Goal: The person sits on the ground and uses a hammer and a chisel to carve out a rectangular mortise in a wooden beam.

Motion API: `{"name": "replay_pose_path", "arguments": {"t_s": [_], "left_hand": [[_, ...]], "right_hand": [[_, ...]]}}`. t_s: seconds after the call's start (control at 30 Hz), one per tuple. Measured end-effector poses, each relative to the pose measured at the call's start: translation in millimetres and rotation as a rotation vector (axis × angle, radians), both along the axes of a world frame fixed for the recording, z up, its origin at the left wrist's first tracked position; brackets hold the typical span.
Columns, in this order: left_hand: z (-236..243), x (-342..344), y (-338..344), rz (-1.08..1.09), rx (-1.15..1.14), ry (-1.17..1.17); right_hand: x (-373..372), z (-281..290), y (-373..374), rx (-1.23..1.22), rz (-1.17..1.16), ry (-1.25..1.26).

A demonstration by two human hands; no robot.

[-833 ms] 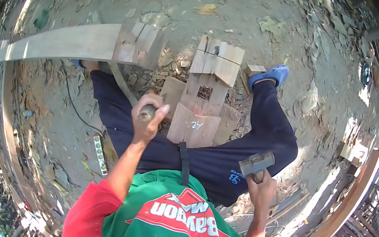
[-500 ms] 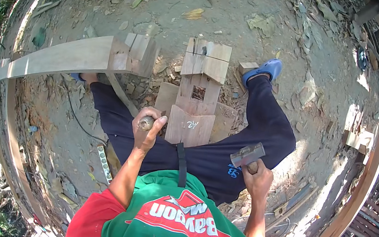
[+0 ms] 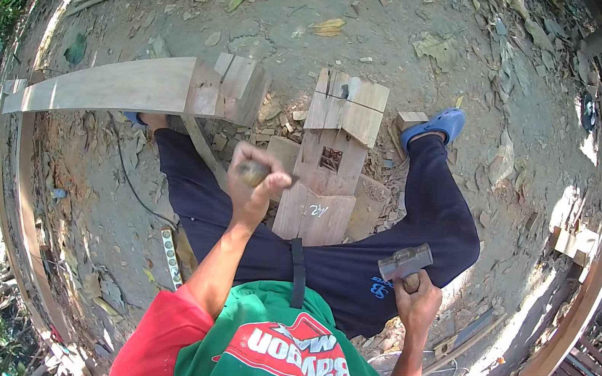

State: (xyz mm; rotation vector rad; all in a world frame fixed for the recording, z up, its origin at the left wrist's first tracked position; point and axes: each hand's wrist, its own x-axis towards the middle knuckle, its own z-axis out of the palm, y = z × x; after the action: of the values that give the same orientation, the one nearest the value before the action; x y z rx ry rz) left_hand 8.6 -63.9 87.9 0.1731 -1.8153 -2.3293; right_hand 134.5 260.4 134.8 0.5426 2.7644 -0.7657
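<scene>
My left hand (image 3: 260,196) is closed round the wooden handle of a chisel (image 3: 251,173), raised just left of a timber; a dark bit of its blade shows past the fingers. This timber (image 3: 308,160) lies between my legs, with a square hole (image 3: 330,159) cut through its middle, a notched far end and a white mark on its near part. In my right hand (image 3: 419,303), by my right thigh, is a hammer (image 3: 406,262) with a blocky metal head, gripped close under the head. The hammer is apart from the chisel.
A long curved beam (image 3: 111,84) with a notched end extends to the left. Wood chips and small offcuts (image 3: 267,128) lie round the timber. Another long beam (image 3: 554,354) stands at the right. A multi-socket power strip (image 3: 170,253) with a black cable lies left of me.
My left hand has lifted the chisel up and to the right, toward the square hole, and the chisel has tilted. The view has shifted slightly; the hammer stays by my right thigh.
</scene>
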Motion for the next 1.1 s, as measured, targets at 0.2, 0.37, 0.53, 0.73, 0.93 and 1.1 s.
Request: {"name": "replay_pose_path", "arguments": {"t_s": [0.2, 0.37, 0.53, 0.73, 0.93, 1.1], "left_hand": [[-37.7, -66.8, 22.1, 0.061, 0.114, -0.12], [-77.7, -63.9, 38.8, -0.071, 0.167, -0.165], [-93.6, -51.0, 42.2, -0.25, 0.009, -0.158], [-95.2, -47.7, 43.3, -0.404, -0.042, -0.14], [-115.4, -45.7, 50.9, -0.439, -0.204, 0.007], [-103.6, -30.6, 72.5, -0.351, 0.079, 0.004]], "right_hand": [[-5.1, 4.8, -2.4, 0.045, -0.01, -0.062], [-9.6, 9.2, -4.8, 0.018, -0.039, -0.09], [-14.9, 16.9, -5.3, -0.088, -0.121, -0.166], [-76.7, 37.6, -36.4, -0.44, -0.092, -0.014], [-152.7, 91.3, -105.6, -0.567, 0.283, 0.313], [-161.8, 63.8, -115.0, -0.457, 0.427, 0.234]]}}
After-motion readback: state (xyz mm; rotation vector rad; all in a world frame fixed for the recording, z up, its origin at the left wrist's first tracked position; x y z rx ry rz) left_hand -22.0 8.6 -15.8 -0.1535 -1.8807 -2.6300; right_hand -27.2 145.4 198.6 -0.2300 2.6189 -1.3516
